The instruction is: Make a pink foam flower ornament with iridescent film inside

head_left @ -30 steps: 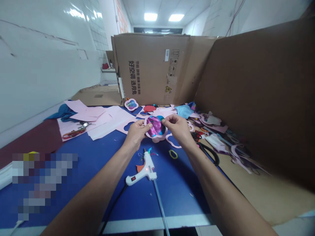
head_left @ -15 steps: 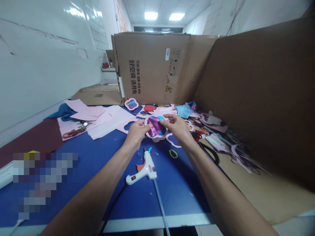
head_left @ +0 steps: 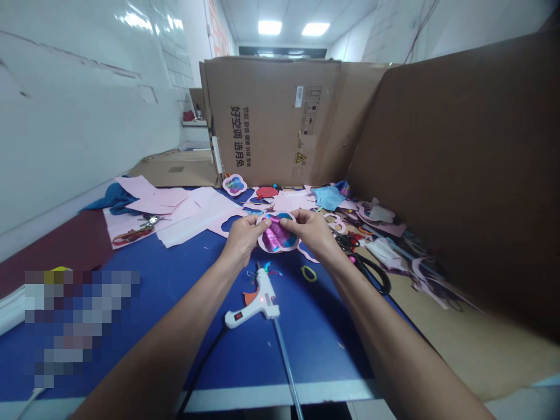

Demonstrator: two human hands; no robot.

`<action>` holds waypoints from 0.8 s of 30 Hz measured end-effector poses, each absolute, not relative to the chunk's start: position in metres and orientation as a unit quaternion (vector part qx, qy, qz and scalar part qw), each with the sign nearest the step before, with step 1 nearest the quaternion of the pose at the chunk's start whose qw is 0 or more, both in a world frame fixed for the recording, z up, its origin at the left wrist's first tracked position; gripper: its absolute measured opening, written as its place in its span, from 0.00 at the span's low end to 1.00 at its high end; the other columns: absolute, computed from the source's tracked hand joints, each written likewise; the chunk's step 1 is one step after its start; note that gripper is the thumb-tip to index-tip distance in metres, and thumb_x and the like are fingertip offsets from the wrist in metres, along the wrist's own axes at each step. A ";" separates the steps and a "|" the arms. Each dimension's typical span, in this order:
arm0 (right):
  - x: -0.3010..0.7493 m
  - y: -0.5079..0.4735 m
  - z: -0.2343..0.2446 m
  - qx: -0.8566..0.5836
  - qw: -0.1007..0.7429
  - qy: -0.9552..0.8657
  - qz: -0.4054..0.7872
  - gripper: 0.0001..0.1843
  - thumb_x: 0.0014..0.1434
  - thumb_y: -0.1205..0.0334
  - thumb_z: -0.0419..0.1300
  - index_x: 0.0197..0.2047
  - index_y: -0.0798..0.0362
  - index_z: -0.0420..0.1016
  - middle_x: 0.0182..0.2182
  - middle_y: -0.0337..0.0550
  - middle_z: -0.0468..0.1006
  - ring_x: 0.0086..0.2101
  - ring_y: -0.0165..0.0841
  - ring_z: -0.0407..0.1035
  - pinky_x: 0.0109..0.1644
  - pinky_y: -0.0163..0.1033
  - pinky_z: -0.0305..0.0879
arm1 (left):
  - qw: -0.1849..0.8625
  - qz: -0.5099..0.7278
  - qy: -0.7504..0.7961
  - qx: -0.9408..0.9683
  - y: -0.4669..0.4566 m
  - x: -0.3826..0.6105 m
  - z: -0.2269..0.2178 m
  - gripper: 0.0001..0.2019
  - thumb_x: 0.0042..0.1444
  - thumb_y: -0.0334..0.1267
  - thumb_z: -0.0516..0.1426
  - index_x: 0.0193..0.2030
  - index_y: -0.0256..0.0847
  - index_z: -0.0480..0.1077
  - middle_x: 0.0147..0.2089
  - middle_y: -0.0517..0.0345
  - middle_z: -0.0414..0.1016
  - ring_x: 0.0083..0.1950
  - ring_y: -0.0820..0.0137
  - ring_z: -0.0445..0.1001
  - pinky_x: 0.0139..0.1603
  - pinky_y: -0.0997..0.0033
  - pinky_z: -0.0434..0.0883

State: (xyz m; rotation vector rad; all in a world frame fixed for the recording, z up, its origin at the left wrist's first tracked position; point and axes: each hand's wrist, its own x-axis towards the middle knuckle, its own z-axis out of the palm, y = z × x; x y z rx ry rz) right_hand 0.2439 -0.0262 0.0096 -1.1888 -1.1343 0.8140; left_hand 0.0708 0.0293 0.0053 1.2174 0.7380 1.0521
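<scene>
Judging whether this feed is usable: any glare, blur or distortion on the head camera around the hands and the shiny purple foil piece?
Head view: ceiling lights glare on the glossy white wall; the round purple foil disc between the left hand and right hand shows bright highlights but stays readable; wide-angle distortion slants the tall brown cardboard sheet; a pixelated block hides part of the blue table.
</scene>
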 end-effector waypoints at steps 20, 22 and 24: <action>0.243 -0.028 0.012 -0.525 0.620 -0.478 0.334 0.27 0.43 0.38 0.78 0.28 0.52 0.76 0.24 0.38 0.76 0.26 0.31 0.65 0.31 0.38 0.63 | 0.669 0.402 0.320 0.537 0.028 0.069 0.009 0.20 0.44 0.47 0.77 0.38 0.37 0.82 0.30 0.53 0.83 0.26 0.66 0.78 0.29 0.69 0.76; 0.243 -0.028 0.012 -0.522 0.618 -0.480 0.338 0.27 0.43 0.38 0.78 0.28 0.52 0.76 0.24 0.38 0.77 0.26 0.31 0.65 0.31 0.38 0.63 | 0.667 0.405 0.321 0.537 0.027 0.069 0.010 0.17 0.44 0.44 0.77 0.37 0.37 0.82 0.29 0.54 0.82 0.26 0.67 0.78 0.27 0.70 0.74; 0.244 -0.027 0.011 -0.520 0.619 -0.480 0.340 0.28 0.43 0.37 0.78 0.28 0.52 0.76 0.24 0.38 0.76 0.25 0.31 0.65 0.31 0.38 0.63 | 0.665 0.403 0.321 0.541 0.026 0.069 0.012 0.16 0.44 0.42 0.76 0.36 0.37 0.82 0.28 0.55 0.82 0.25 0.68 0.77 0.27 0.71 0.73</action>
